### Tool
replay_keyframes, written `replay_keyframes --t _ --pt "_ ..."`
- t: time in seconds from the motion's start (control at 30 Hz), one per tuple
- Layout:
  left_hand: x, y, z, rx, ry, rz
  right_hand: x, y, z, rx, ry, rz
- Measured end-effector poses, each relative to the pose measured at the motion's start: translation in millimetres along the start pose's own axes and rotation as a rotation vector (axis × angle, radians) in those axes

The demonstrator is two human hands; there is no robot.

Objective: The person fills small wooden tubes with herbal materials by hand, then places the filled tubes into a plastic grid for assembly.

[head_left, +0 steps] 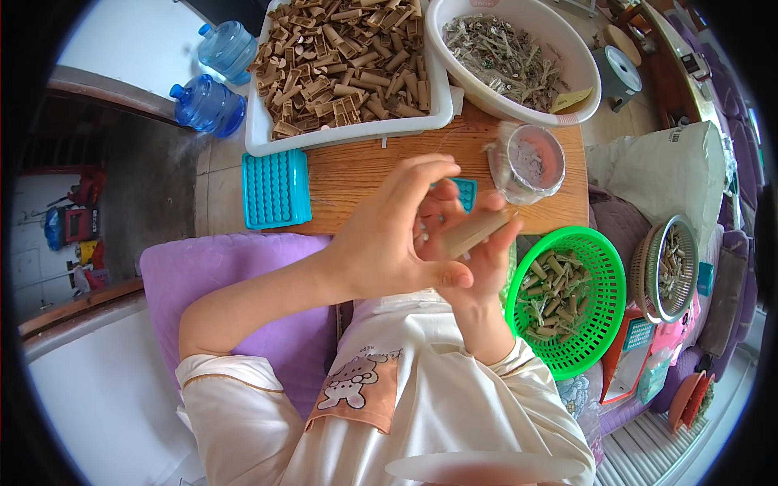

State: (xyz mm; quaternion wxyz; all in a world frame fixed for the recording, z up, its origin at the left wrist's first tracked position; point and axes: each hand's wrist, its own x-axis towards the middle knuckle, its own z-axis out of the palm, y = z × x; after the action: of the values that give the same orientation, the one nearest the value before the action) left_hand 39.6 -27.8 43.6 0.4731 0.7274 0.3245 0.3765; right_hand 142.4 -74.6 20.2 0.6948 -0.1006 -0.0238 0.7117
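A tan half-round plastic piece [474,233] lies slanted across the fingers of my right hand [485,271], whose thumb closes on its side. My left hand [393,223] hovers over the piece's left end, fingers curved and apart from the thumb, gripping nothing that I can see. Part of a small teal studded tray [464,194] shows behind the hands. Similar tan pieces [348,65] fill a white tray at the far side. Just right of my right hand, a green basket [613,304] contains tan pieces with clear strips.
A wooden table [356,170] carries a teal studded tray [275,190], a round container [535,166] and a large white basin [594,77] of metallic-looking small parts. Blue water bottles [209,105] stand left. To the right are a grey basket [691,267] and a white sack [664,174].
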Motion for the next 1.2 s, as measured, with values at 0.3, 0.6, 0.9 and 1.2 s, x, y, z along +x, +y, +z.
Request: replay_keyframes --t 0.3,0.6,0.9,1.2 --pt "7.3 15.1 -19.7 0.559 -0.103 0.302 -4.0 -4.9 -24.1 -0.216 -0.165 0.041" --pt "5.1 11.1 -23.7 0.793 0.012 0.588 -8.8 11.6 -25.2 -0.065 -0.061 0.177" --pt "2.8 -6.9 -20.1 0.857 -0.033 0.657 -10.6 16.9 -31.3 -0.045 0.118 0.278" --pt "-1.9 -28.6 -18.5 0.908 -0.365 0.246 -45.4 -91.6 -125.5 -0.233 0.372 -0.332"
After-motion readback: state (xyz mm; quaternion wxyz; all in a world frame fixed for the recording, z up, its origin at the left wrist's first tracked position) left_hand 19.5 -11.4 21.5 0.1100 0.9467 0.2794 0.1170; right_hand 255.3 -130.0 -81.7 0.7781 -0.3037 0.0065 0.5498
